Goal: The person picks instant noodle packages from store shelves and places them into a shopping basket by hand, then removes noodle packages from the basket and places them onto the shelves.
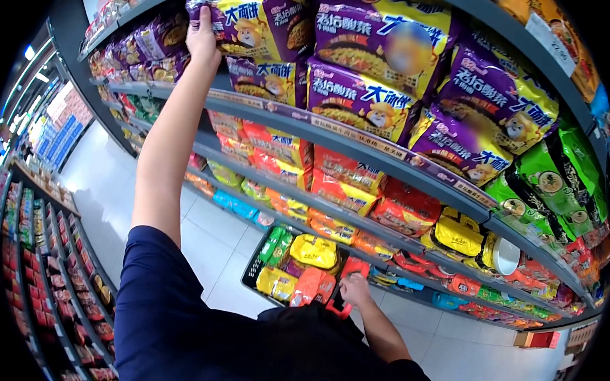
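Observation:
Up at the shelf, my left hand point(204, 45) is closed on the left edge of a purple and yellow instant noodle multipack point(249, 24), thumb on the near side and the other fingers mostly hidden. That pack sits in a row of similar purple noodle packs point(362, 98) on the same shelf. Lower down, my right hand point(355, 289) is wrapped around the red handle point(341, 311) of a black shopping basket point(252, 267). Inside the basket lie a green pack point(276, 247), two yellow packs point(314, 251) and an orange-red pack point(312, 287).
Lower shelves carry red noodle packs point(348, 169) and yellow packs point(458, 237). Green packs point(553, 182) and a white bowl point(505, 256) are at the right. Another stocked shelf point(59, 266) stands across the tiled aisle point(103, 191).

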Demonstrator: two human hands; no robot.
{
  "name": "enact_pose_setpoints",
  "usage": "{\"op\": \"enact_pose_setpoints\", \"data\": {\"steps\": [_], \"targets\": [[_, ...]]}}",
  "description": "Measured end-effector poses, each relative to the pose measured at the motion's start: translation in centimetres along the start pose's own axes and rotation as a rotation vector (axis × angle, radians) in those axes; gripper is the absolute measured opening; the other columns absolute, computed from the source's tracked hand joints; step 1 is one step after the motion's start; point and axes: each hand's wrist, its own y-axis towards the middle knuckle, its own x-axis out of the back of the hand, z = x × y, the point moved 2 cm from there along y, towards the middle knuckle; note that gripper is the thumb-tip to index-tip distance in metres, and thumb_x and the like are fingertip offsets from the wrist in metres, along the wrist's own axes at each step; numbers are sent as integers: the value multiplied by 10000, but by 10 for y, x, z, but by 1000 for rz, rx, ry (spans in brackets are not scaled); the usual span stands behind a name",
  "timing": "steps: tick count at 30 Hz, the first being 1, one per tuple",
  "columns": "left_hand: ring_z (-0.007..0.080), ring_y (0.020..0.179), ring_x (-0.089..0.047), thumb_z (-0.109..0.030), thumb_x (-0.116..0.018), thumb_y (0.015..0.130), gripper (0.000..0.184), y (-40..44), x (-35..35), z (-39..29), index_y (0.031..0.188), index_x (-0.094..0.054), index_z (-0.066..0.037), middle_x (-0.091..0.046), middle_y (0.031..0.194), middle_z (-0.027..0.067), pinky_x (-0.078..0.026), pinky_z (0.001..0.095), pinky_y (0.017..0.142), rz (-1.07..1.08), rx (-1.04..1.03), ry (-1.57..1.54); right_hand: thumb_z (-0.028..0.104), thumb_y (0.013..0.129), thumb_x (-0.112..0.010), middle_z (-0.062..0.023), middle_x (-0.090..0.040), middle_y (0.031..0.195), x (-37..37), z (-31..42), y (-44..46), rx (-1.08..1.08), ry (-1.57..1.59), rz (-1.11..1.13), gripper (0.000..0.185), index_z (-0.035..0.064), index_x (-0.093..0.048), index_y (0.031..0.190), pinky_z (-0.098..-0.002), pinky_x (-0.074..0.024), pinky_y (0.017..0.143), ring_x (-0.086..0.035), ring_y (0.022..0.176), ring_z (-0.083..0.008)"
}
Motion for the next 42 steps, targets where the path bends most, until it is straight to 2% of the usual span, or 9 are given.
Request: {"op": "enact_pose_setpoints", "data": {"steps": [8, 11, 15, 18, 22, 25, 31, 40, 42], "targets": [[210, 939, -603, -384, -553, 909, 453, -131, 146, -105, 1186, -457, -39, -572, 1133, 88, -504, 339, 813, -276, 84, 165, 176, 715, -616, -89, -609, 621, -17, 4, 6, -63, -57, 92, 57, 126, -638, 734, -389, -450, 728, -597, 693, -263], [201, 938, -597, -331, -523, 935, 424, -245, 207, -113, 1207, -449, -14, -574, 1138, 90, -485, 333, 841, -410, 234, 187, 255, 929, -505, -91, -599, 1117, -45, 23, 21, -736, 1307, 341, 343, 45, -525, 1200, -332, -479, 871, -592, 1000, -185], [184, 977, -561, -197, -615, 872, 357, -439, 295, -107, 1152, -519, 2, -574, 1115, 102, -451, 303, 868, -347, 662, 524, 566, 929, -330, -128, -430, 1352, 22, 122, 62, -828, 1884, 539, 667, 95, -283, 1400, -494, -423, 928, -428, 1247, -264], [202, 994, -537, -87, -721, 742, 387, -551, 294, -107, 1087, -575, 8, -580, 1054, 116, -428, 302, 873, 133, 709, 1140, 636, 901, -308, -106, -323, 1440, -10, 150, 61, -988, 2010, 707, 746, 112, -226, 1426, -578, -338, 977, -342, 1309, -299], [214, 1018, -524, -54, -725, 721, 386, -644, 315, -112, 1075, -585, 15, -559, 1078, 109, -419, 300, 874, -79, 932, 956, 579, 897, -425, -105, -355, 1410, -65, 122, 19, -1152, 1215, 813, 702, 118, -272, 1405, -537, -376, 954, -392, 1264, -275], [190, 1001, -519, -25, -680, 760, 336, -659, 331, -124, 1076, -575, 20, -547, 1071, 96, -405, 283, 890, -116, 1027, 904, 461, 891, -525, -86, -575, 1146, -79, 123, 40, -1016, 1072, 752, 560, 29, -474, 1244, -282, -449, 851, -571, 995, -164], [176, 1132, -478, 125, -618, 739, 607, -666, 337, -99, 1268, -360, -23, -493, 1187, 97, -377, 312, 986, -478, 1090, 639, 300, 845, -563, -157, -613, 1064, -169, 102, 96, -571, 1005, 468, 412, 44, -511, 1163, -352, -432, 872, -591, 996, -274], [201, 1089, -502, -220, -690, 793, 627, -760, 344, -19, 1290, -375, -4, -510, 1231, 107, -402, 344, 936, -353, 1854, 460, 179, 839, -542, -200, -597, 1124, -217, 48, 144, -294, 188, 870, 328, 18, -570, 1125, -381, -433, 919, -566, 1050, -334], [214, 1128, -479, -291, -687, 798, 672, -751, 345, -14, 1304, -374, 20, -483, 1278, 122, -394, 348, 944, -66, 1833, 513, 128, 828, -510, -198, -573, 1168, -203, 39, 127, -312, 21, 889, 344, 14, -557, 1148, -379, -424, 943, -549, 1084, -323]]}}
